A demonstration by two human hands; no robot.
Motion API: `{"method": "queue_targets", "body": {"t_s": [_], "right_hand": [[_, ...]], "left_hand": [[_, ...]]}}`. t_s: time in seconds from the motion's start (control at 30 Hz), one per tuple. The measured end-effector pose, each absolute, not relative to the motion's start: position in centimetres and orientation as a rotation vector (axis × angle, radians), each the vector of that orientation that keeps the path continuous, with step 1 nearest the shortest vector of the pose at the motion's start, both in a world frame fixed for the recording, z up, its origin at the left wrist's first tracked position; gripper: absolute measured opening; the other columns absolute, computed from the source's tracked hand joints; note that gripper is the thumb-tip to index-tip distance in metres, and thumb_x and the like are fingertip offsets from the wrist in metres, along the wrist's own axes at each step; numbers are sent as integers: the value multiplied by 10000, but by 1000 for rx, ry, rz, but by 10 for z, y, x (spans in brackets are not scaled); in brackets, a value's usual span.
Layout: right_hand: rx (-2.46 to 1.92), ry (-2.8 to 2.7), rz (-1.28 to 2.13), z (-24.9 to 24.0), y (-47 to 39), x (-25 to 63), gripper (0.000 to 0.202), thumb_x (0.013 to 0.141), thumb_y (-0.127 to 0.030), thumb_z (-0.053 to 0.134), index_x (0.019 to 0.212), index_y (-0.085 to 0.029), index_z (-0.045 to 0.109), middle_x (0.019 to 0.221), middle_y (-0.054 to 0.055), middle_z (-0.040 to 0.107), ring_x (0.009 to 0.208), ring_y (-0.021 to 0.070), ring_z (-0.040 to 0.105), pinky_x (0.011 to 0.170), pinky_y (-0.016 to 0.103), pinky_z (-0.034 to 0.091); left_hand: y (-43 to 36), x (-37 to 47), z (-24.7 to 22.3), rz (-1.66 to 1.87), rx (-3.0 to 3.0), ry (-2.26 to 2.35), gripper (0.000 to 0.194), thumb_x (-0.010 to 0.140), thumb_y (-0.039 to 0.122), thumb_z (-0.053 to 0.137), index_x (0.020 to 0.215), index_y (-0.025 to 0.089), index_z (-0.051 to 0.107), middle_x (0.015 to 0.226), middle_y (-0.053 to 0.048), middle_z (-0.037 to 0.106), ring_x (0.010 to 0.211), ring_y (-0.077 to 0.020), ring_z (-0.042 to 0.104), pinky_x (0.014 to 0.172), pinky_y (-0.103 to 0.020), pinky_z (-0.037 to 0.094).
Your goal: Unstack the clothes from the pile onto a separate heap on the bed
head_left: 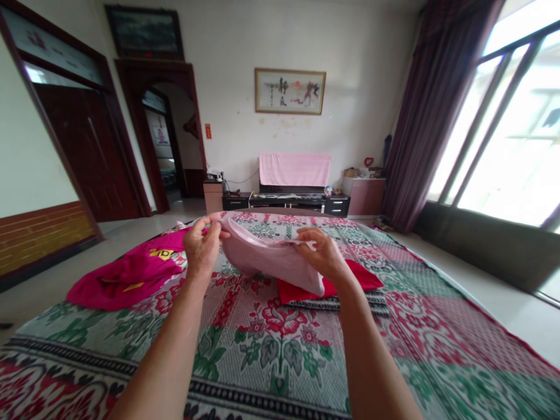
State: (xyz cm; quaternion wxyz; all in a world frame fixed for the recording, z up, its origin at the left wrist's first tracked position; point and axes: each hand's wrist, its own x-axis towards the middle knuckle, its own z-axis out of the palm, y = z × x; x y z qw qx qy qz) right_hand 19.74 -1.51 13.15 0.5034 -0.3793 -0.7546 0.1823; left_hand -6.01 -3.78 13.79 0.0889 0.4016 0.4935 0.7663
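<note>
Two bare forearms, no sleeves in view up to frame edge. Left hand (201, 248) and right hand (321, 254) bare too: no gloves, rings, watch or wristbands visible. Both arms slim, approx. same build.

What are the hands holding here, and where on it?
A pale pink garment, pinched along its upper edge: left hand at one end, right hand at the other.

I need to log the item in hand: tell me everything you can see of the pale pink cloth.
The pale pink cloth looks soft and thin, plain and unpatterned. It hangs slack above the floral bedspread, stretched between the left hand and the right hand, both pinching its upper edge. Its lower part sags in front of a red folded garment.
</note>
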Motion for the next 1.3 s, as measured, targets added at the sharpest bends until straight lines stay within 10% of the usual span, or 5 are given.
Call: {"method": "queue_targets", "body": {"t_s": [0.2, 0.47, 0.67, 1.07, 1.3], "right_hand": [[-758, -1905, 837, 140, -30, 189, 154, 709, -184, 447, 771, -183, 588, 768, 3, 644, 685, 116, 544, 627, 237, 396], [-873, -2086, 698, 131, -26, 181, 230, 777, -373, 582, 888, -184, 656, 644, -36, 546, 576, 89, 425, 529, 210, 332], [-928, -2137, 671, 132, -29, 179, 133, 748, -289, 593, 753, -182, 672, 594, -30, 548, 577, 96, 447, 526, 211, 335], [-757, -1733, 648, 141, -36, 161, 254, 814, -401, 541, 895, -191, 658, 711, -1, 609, 646, 117, 520, 611, 228, 406], [-1000, -1706, 532, 136, -28, 163, 226, 774, -331, 557, 869, -172, 685, 652, 0, 618, 614, 122, 532, 568, 229, 396]], "left_hand": [[-35, -72, 137, 2279, 1144, 1350, 222, 601, 201, 529, 770, 127, 652, 616, -14, 639, 555, -127, 624, 488, -188, 455], [-31, -74, 123, 1954, 2169, 1892, 407, 695, 225, 543, 1073, 162, 680, 1052, -97, 621, 964, -211, 602, 885, -321, 486], [-31, -87, 123, 1777, 2057, 2245, 240, 765, 270, 493, 758, 175, 713, 788, -74, 650, 801, -208, 614, 782, -307, 479], [-67, -64, 159, 2203, 2010, 1882, 196, 792, 277, 542, 821, 204, 722, 1063, -42, 690, 999, -202, 631, 898, -288, 467], [-62, -64, 151, 1737, 1914, 1869, 222, 756, 333, 587, 839, 203, 746, 593, -4, 650, 548, -152, 604, 543, -226, 458]]}}
